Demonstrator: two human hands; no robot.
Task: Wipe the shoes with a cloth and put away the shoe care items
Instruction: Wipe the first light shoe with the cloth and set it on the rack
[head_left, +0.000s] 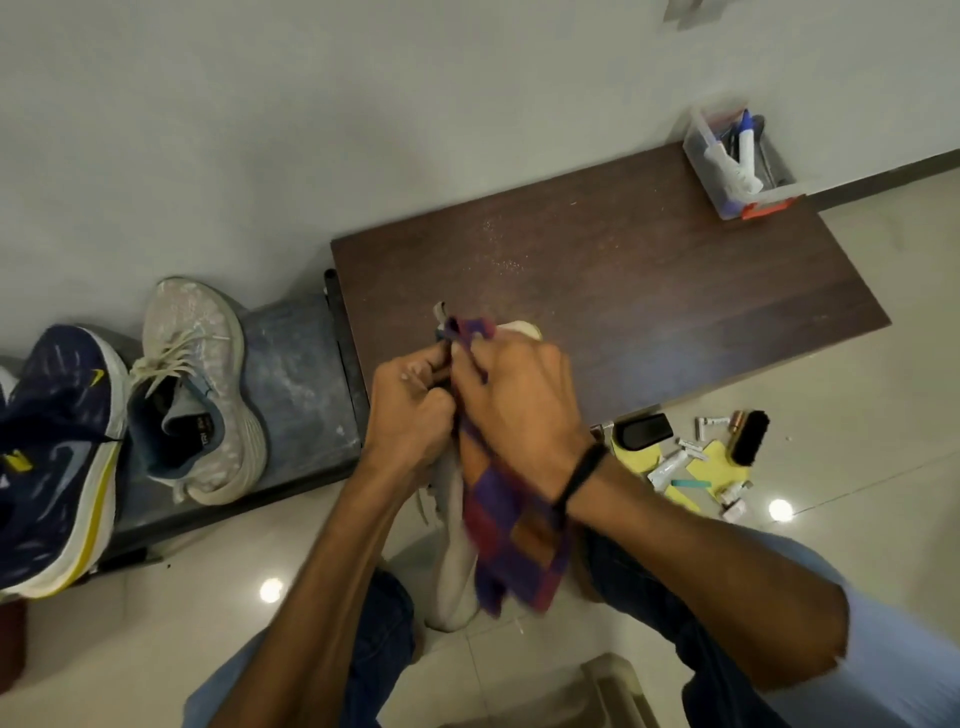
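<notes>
A pale grey shoe (451, 561) stands on end in front of me, mostly hidden behind my hands. My left hand (410, 405) grips its upper part. My right hand (519, 395) holds a purple, red and orange checked cloth (514, 540) against the shoe. The cloth hangs down over the shoe's side. A second grey shoe (200, 384) with loose laces lies on a low grey stand (301, 374) at the left. Beside it sits a navy shoe (57, 447) with a yellow stripe.
A dark wooden table (649, 291) stands behind my hands, with a clear plastic box (737, 161) of tubes and pens at its far corner. On the floor to the right lie a black brush (748, 436), a black sponge case (641, 431), small tubes and yellow sheets.
</notes>
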